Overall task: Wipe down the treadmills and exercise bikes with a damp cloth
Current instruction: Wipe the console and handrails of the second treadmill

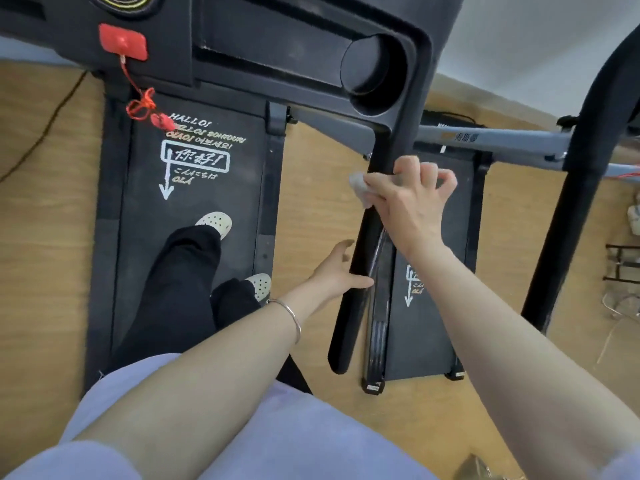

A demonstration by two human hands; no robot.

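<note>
Black handrail on the right side of the treadmill is where the work is going on: it slopes down from the console toward the person, who stands on the belt in pale perforated shoes and black trousers. The right grip is up near the top of that rail, just below the console's corner, its fingers curled over the rail and clamped on a small pale cloth. The cloth is pressed against the rail, and a crumpled edge of it pokes out on the belt side of the knuckles. Lower down, the left grip lies against the same rail from the belt side, wide and relaxed, with the thumb laid along the rail and the fingers loosely spread rather than closed round it; it holds nothing. A thin silver bangle sits on that wrist. White greetings in several languages and an arrow are printed on the belt ahead of the shoes. A red safety key is stuck to the console, and its red cord dangles in a tangle over the belt's front edge. A round cup holder is sunk into the console's right end. Just beyond the rail, a second treadmill lies parallel on the wooden floor, and a black cable trails off at the left.
</note>
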